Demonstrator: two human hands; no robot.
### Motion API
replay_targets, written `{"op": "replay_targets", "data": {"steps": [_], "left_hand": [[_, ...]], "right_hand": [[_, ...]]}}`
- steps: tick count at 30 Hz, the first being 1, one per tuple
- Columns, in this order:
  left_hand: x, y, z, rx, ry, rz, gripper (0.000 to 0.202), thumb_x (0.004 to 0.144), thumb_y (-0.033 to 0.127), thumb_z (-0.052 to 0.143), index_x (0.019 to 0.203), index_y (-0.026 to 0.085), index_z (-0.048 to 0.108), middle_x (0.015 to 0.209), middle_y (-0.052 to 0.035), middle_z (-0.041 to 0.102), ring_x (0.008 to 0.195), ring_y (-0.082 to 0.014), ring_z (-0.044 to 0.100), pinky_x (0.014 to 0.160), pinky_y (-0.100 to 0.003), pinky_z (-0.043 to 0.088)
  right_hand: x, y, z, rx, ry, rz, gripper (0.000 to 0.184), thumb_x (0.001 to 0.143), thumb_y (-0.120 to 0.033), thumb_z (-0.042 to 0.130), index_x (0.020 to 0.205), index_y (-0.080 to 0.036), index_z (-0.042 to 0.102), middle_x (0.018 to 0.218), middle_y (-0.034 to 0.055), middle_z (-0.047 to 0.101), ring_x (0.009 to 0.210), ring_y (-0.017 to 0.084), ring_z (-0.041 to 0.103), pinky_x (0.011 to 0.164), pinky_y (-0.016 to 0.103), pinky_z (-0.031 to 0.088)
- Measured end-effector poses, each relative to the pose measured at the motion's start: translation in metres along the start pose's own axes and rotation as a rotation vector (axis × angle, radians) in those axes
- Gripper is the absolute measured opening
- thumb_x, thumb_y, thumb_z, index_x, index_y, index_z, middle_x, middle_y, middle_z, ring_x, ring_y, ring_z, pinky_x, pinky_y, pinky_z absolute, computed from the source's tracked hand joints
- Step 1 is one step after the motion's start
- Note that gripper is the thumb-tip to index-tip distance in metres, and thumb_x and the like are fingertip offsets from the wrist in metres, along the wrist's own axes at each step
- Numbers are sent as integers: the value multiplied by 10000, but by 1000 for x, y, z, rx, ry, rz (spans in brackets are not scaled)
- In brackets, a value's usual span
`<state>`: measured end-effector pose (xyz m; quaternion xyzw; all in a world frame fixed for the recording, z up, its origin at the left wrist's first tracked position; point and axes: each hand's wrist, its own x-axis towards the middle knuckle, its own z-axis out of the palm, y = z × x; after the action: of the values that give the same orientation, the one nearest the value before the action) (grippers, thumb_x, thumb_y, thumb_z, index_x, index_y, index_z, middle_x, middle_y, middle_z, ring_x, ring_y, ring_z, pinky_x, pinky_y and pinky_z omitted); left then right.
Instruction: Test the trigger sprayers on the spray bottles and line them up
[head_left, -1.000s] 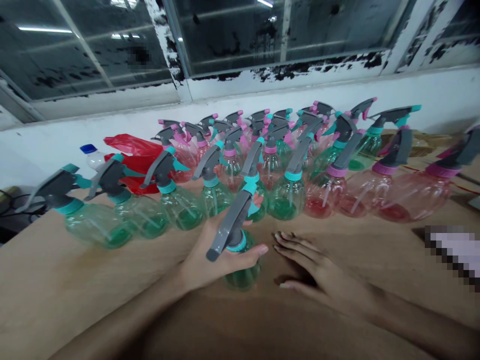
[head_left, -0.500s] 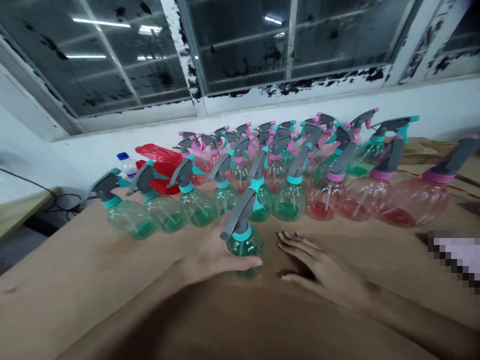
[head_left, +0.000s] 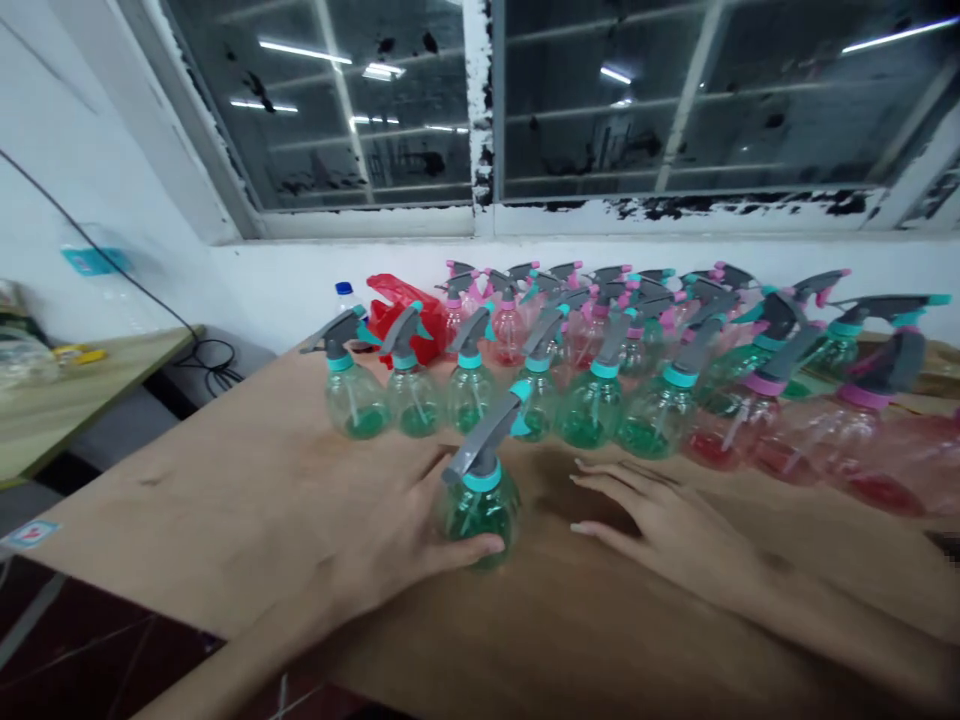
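My left hand [head_left: 409, 530] is wrapped round the clear green body of a spray bottle [head_left: 480, 510], with the thumb across its front. That bottle stands upright on the wooden table, its grey trigger head and turquoise collar above my hand. To its right, my right hand [head_left: 652, 520] is open, fingers apart and curved low over the tabletop, holding nothing. Behind both hands runs a row of similar spray bottles: green ones such as this green spray bottle [head_left: 592, 410] at left and middle, and pink ones such as this pink spray bottle [head_left: 724, 430] at right.
More pink and green bottles crowd together behind the front row. A red plastic bag [head_left: 409, 320] and a blue-capped bottle [head_left: 343, 295] stand by the wall. A second table [head_left: 112, 400] is at left, with a black cable [head_left: 214, 365] between the tables.
My view has swung left, so the bottles appear farther right and the side table shows. My left hand still grips the green spray bottle; my right hand's fingers are more curved.
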<state>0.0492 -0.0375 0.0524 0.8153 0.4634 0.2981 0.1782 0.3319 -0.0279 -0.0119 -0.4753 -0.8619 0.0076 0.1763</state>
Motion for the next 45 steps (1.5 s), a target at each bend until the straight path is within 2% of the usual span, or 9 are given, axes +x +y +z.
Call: {"op": "replay_targets", "data": {"steps": [4,8,10,16,21,27,34,41,45], "left_hand": [[-44,-46,-38,187,-6,-179,522,723,509,664,1164,271,517,1301,-70,516,1076,-327,573,973,-524,425],[-74,-95,-71,133,216,-287,535,687,522,683,1107,233,520,1074,-72,622,997,-318,606,860,-508,510],[-80,-116,-84,28,305,-323,538,698,476,686,1140,242,488,1134,-69,596,1040,-296,591,893,-495,502],[-67,-169,-112,-88,456,-302,530,708,393,688,1162,242,458,1223,-80,537,1135,-287,536,946,-503,460],[-38,-207,-121,-132,492,-262,520,714,398,673,1163,221,478,1229,-97,555,1170,-285,520,951,-460,456],[-6,-228,-118,-167,496,-225,582,681,427,695,1166,192,474,1249,-127,550,1182,-312,502,961,-481,428],[11,-241,-111,-180,484,-181,640,694,454,687,1219,182,443,1294,-145,525,1217,-327,474,986,-495,404],[14,-245,-107,-147,480,-151,665,725,471,669,1277,190,428,1327,-144,511,1231,-330,466,993,-482,413],[10,-244,-108,-93,486,-149,772,707,470,698,1355,246,344,1419,-124,427,1293,-336,396,1035,-515,361]], "right_hand": [[46,-42,-6,56,25,-93,405,886,-493,466,1162,-222,585,1176,59,642,1042,246,615,862,414,506],[99,-90,-3,190,38,-150,360,869,-475,505,1122,-240,605,1063,31,678,867,214,660,734,355,529],[128,-111,1,260,55,-164,359,867,-456,515,1121,-220,607,1073,49,675,834,209,662,712,347,526],[197,-149,27,310,169,-155,448,838,-387,550,1231,-171,546,1209,112,614,1063,275,581,880,431,469],[227,-160,45,316,181,-86,512,823,-381,550,1274,-144,501,1221,162,592,1063,319,573,858,474,458],[248,-170,49,318,156,16,585,798,-428,565,1268,-89,487,1043,188,648,938,328,614,768,444,460],[256,-177,55,342,98,77,647,812,-470,550,1277,-31,450,780,127,649,653,239,616,581,345,433],[259,-178,59,333,79,68,580,849,-459,512,1198,3,498,871,169,640,547,170,575,534,316,412],[260,-176,58,319,80,55,500,839,-441,523,1094,-14,569,806,155,638,539,171,575,531,321,410]]}}
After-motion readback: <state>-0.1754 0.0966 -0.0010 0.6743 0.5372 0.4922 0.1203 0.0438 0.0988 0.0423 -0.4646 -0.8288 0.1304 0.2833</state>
